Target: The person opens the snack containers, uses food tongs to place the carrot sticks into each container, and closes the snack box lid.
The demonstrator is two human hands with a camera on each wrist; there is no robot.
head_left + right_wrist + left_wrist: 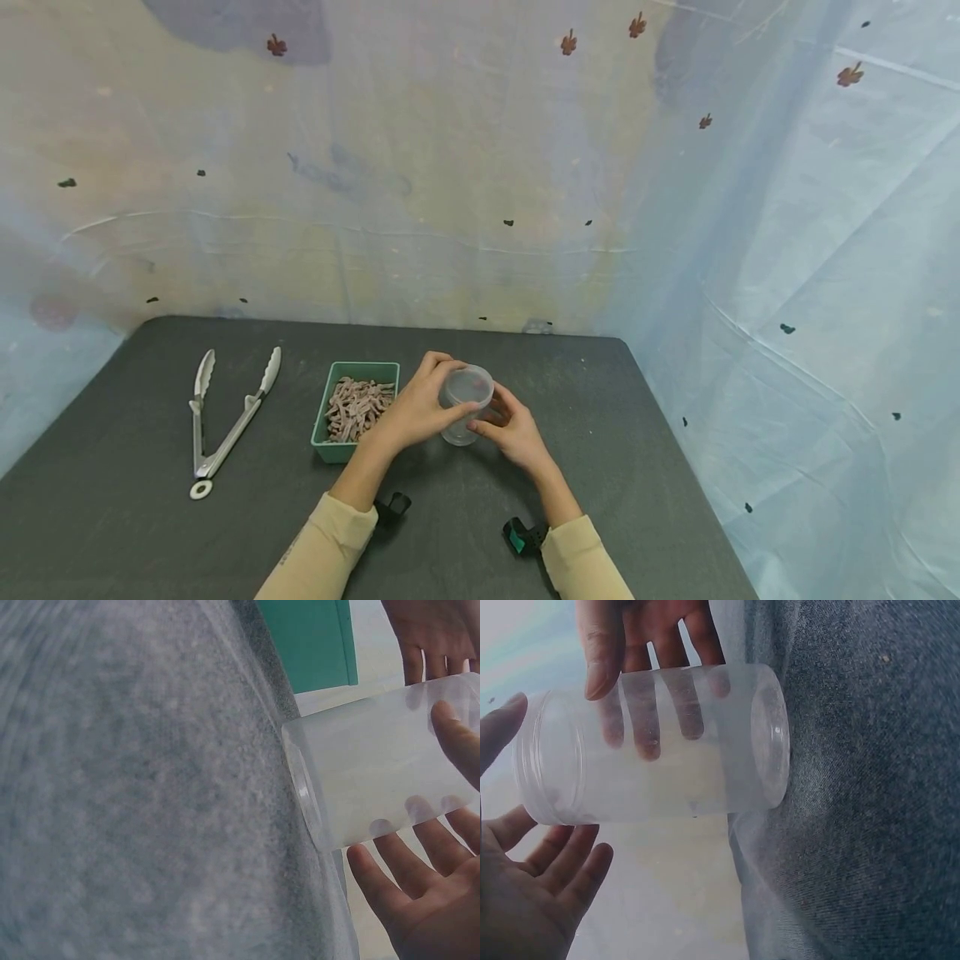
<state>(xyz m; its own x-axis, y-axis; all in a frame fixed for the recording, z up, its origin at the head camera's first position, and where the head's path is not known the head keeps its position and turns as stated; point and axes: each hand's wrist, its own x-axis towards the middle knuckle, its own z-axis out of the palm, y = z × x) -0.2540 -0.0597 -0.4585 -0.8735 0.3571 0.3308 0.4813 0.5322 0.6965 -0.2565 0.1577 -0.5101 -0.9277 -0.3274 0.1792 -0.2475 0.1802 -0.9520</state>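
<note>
A clear plastic jar (468,385) stands upright on the dark table, its top end closed by a translucent lid. My left hand (417,410) grips the jar near its top, with thumb and index finger at the lid's edge; in the left wrist view its other fingers (585,881) spread away from the jar. Around the lower body, my right hand (519,433) holds the jar between thumb and fingers. Its fingertips show through the wall in the left wrist view, where the jar (667,787) looks bare inside.
Left of the jar sits a green rectangular basket (365,365) with many short brownish-pink pieces (358,408). Metal tongs (236,429) with pale tips lie spread farther left. A patterned sheet (420,192) hangs behind the dark table (615,467) and along its right side.
</note>
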